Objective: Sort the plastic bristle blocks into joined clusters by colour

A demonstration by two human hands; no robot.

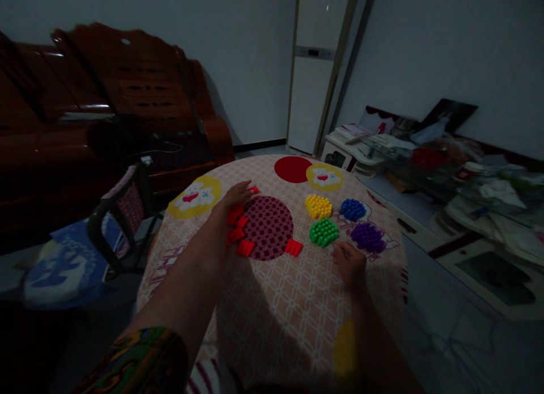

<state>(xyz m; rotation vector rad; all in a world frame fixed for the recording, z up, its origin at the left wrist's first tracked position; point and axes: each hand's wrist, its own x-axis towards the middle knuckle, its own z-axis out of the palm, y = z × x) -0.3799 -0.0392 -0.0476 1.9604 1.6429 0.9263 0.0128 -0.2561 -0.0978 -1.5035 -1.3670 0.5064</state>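
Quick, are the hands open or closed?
Left hand: by a red piece; grip can't be told.
Right hand: fingers curled near green pieces; can't tell if holding anything.

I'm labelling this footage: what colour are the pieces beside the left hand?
Bright red; the pieces show best in the head view.

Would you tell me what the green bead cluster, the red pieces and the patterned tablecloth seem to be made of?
Green bead cluster: probably plastic, fairly glossy, judging by its vivid, even colour and small highlights. Red pieces: likely plastic too, being uniformly bright, though the finish is unclear. Patterned tablecloth: fabric or perhaps vinyl, seemingly matte, showing little sheen.
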